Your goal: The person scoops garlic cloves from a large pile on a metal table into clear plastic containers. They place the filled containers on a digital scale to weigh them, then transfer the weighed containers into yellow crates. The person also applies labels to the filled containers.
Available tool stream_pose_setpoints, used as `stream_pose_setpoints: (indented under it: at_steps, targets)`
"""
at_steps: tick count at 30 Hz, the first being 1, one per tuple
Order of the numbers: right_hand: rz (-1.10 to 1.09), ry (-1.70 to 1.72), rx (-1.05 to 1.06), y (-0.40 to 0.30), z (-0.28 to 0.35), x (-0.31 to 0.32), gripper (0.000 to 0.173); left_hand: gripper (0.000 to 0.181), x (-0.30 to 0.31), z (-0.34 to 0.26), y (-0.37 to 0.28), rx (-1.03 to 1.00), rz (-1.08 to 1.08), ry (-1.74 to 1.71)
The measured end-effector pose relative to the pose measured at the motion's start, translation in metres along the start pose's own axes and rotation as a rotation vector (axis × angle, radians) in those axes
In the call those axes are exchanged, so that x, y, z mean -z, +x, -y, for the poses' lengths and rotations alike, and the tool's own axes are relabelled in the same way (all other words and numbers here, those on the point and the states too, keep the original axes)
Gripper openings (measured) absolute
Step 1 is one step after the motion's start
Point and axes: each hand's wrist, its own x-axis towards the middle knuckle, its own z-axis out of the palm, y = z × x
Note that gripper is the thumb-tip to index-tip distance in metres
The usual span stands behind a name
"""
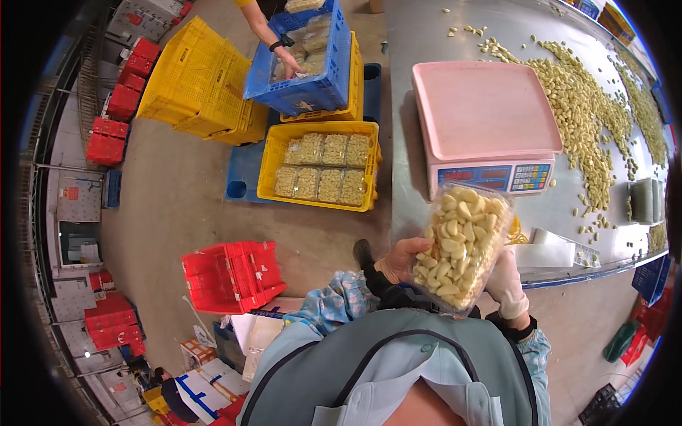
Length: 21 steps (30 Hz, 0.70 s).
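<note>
A clear plastic box of peeled garlic cloves (459, 247) is held between my two hands, close before my chest. My left hand (402, 259), bare, grips its left side with the thumb on the edge. On the right side my right hand (507, 285), in a whitish glove, holds it, its fingers partly hidden behind the box. Just beyond stands a weighing scale with a pink tray (486, 109). Loose garlic cloves (578, 101) lie heaped on the metal table (405, 213) to the right. Yellow rubber bands (516, 232) and a strip of white labels (543, 254) lie near my right hand.
A yellow crate (319, 206) of filled boxes sits on a blue pallet (245, 173) at the left. Behind it, another person's hand (290, 64) reaches into a blue crate (298, 98). Yellow crates (197, 80) and red crates (232, 277) stand on the floor. Clear containers (646, 201) stand far right.
</note>
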Motion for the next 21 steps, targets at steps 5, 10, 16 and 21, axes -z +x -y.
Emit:
stream_pose_setpoints:
  at_steps: [5, 10, 16, 21]
  targets:
    - [0.111, 1.436, 0.048, -0.014, 0.021, -0.042, 0.032, 0.087, -0.013, -0.061, -0.04, 0.17, 0.097, 0.139]
    - [-0.13, 1.553, 0.057, 0.003, 0.055, -0.112, 0.034, 0.09, 0.001, -0.15, -0.103, 0.35, 0.112, 0.35]
    - [-0.052, 0.364, -0.232, 0.092, 0.187, -0.244, 0.023, 0.086, 0.0, -0.257, -0.204, 0.601, 0.189, 0.963]
    - [0.354, 0.213, 0.098, 0.123, 0.204, -0.308, 0.018, 0.075, 0.01, -0.311, -0.332, 0.266, -0.104, 0.753]
